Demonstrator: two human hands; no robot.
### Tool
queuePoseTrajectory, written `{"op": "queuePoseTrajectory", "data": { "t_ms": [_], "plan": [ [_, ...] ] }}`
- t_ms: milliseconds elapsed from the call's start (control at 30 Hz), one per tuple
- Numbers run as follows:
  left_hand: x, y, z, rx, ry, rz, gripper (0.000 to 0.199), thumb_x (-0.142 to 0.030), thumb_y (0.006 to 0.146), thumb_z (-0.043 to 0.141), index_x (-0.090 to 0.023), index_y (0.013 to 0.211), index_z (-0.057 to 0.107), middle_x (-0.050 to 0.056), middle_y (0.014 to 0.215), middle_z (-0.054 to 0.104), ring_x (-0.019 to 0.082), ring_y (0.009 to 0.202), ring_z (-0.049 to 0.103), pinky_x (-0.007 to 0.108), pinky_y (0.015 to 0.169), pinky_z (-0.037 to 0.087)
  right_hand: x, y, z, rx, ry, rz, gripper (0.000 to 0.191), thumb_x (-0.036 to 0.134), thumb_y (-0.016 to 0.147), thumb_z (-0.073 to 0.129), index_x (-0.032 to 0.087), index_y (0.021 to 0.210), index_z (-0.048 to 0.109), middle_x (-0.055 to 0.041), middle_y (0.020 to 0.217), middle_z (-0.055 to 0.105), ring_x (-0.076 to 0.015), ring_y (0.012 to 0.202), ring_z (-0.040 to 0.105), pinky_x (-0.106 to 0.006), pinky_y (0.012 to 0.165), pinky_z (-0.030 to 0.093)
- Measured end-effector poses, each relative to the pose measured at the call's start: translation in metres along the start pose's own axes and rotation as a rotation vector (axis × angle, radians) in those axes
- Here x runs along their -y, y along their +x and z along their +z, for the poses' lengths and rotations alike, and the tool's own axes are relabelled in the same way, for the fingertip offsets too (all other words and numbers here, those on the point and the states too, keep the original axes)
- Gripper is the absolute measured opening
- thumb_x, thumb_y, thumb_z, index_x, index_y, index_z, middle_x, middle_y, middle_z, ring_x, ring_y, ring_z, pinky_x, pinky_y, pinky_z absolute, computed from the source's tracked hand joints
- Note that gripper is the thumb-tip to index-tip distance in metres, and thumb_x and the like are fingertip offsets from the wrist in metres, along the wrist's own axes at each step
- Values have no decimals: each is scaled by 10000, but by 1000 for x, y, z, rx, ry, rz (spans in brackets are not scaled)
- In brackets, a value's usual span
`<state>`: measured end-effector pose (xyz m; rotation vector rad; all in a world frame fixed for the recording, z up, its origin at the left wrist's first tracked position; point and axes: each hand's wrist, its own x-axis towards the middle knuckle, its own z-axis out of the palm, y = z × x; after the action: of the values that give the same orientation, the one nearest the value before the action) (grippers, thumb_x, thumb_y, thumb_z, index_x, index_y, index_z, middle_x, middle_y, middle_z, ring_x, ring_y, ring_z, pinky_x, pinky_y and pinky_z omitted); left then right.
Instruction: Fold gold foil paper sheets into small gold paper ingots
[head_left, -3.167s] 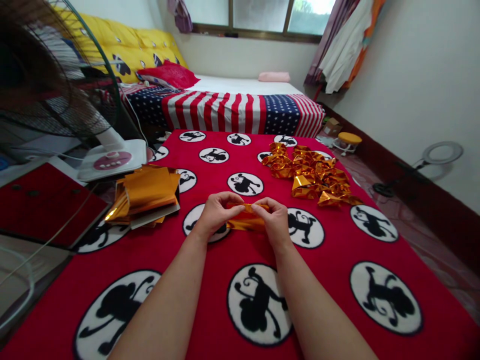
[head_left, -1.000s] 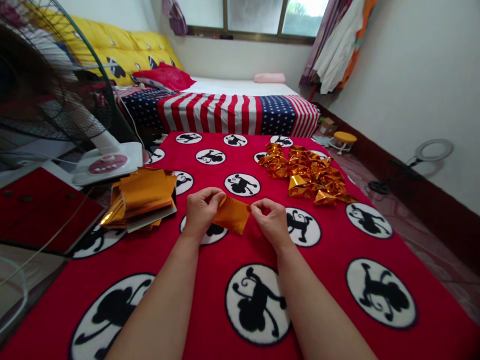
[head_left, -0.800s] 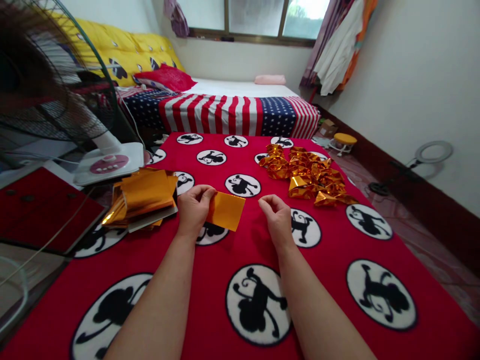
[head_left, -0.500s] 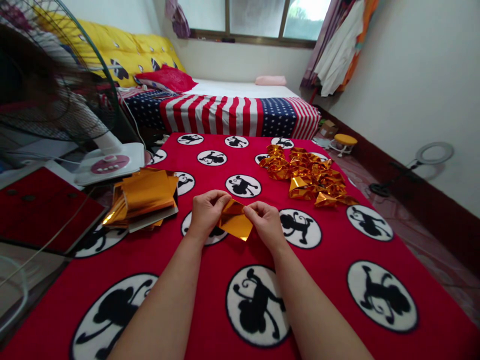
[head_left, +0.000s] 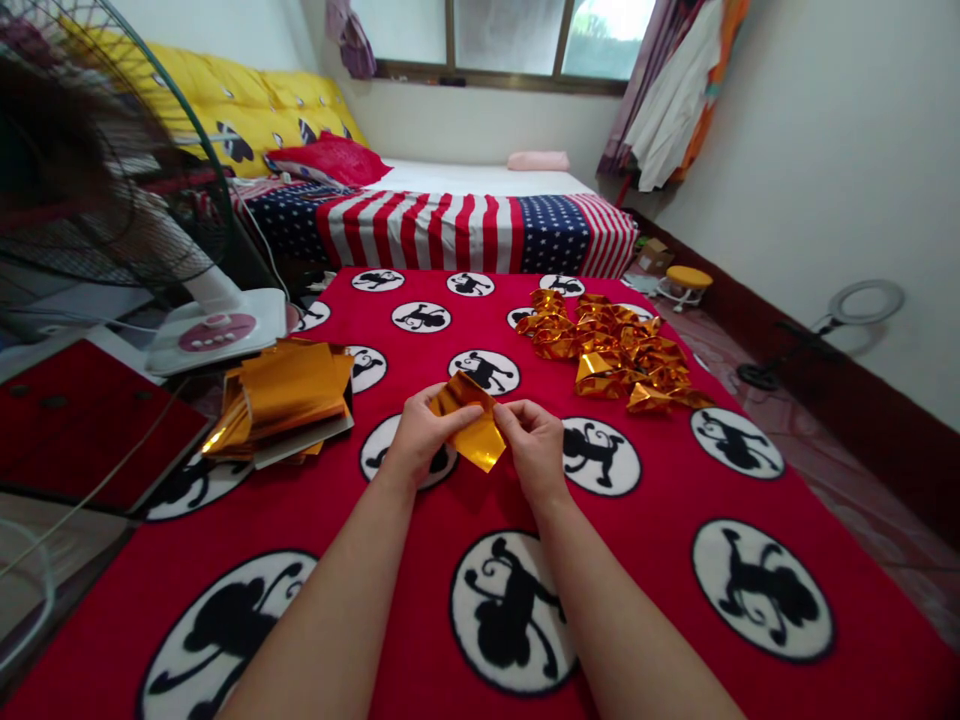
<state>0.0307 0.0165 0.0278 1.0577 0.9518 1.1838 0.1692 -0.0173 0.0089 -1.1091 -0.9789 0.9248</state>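
Note:
Between my hands, a sheet of gold foil paper (head_left: 480, 440) is held up just over the red cloth (head_left: 420, 620) printed with black monkeys in white circles. My left hand (head_left: 424, 435) grips its left side, with the thumb lying across the front. At the right edge, my right hand (head_left: 532, 440) pinches the sheet between thumb and fingers. To the left lies a stack of flat gold foil sheets (head_left: 292, 385). A heap of folded gold foil pieces (head_left: 611, 350) spreads over the cloth at the back right.
A white-based electric fan (head_left: 217, 325) stands at the left beside a red panel (head_left: 97, 420). Beyond the table's far edge is a bed (head_left: 465, 225) with a flag-patterned cover. A yellow stool (head_left: 688, 278) and a ring light (head_left: 866, 300) are on the right.
The foil sheet has been turned so that its far corner stands higher and more of its face shows. My left thumb has moved from the top edge down across the front.

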Motion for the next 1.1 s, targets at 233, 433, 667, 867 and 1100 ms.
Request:
{"op": "queuePoseTrajectory", "data": {
  "t_ms": [233,433,667,867,1100],
  "plan": [
    [2,5,-6,-129,-50,-40,484,-435,489,887,-117,812,720,55,742,737,175,640,679,274,630,532,-3,3,-5,18,-69,-22,239,378,765,710,147,710,680,-4,630,622,-118,576,533,-225,538,403],
    [-4,7,-16,-106,4,-30,462,-428,498,887,-117,803,733,53,722,733,166,645,669,247,607,517,0,5,-10,82,-99,-1,243,375,763,714,147,690,671,4,611,602,-103,553,504,-213,513,368],
    [-6,0,-15,49,92,-139,420,-413,539,876,-109,794,736,68,734,738,176,600,664,255,558,518,5,7,-11,180,-143,44,295,421,715,754,155,655,641,2,607,607,-110,552,522,-213,514,390],
    [-5,0,-15,116,160,-114,382,-405,538,874,-112,738,735,49,675,721,154,552,637,223,507,479,9,6,-10,267,-134,185,318,409,603,830,152,658,650,-19,625,654,-129,529,559,-219,479,403],
    [-3,6,-23,-97,61,-43,433,-451,497,881,-121,735,733,57,689,732,175,568,656,254,531,506,8,8,-17,227,-32,182,249,361,644,807,160,718,681,6,624,647,-102,514,528,-212,488,398]
  ]
}}
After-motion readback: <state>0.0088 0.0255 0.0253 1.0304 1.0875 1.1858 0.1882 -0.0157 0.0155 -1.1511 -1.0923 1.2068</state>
